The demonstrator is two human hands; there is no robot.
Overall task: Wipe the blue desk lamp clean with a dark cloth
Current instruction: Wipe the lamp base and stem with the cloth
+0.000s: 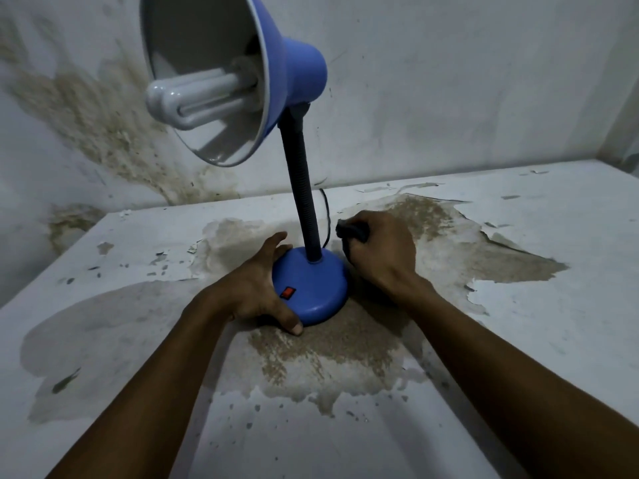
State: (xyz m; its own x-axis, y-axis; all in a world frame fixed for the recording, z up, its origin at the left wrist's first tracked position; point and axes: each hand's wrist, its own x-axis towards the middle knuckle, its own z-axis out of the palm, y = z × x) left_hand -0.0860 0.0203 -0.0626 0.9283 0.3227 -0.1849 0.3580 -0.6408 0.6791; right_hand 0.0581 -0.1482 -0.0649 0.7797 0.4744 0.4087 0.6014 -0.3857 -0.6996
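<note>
While a blue desk lamp (308,288) stands upright mid-table on a peeling white table (518,340), the left hand (257,288) cups the round base w/ curled fingers, thumb at the front rim. Right hand (380,252), fist closed, grips a dark cloth (351,232) just beside the base's right rear, near the black neck (301,188). Shade (294,74) tilts left, white bulb (193,98) showing; stained wall (449,81) behind.

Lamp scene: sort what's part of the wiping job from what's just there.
Job: blue lamp base, shade, neck, dark cloth, left hand, right hand.
Just there: bulb, cord, peeling table, stained wall.
</note>
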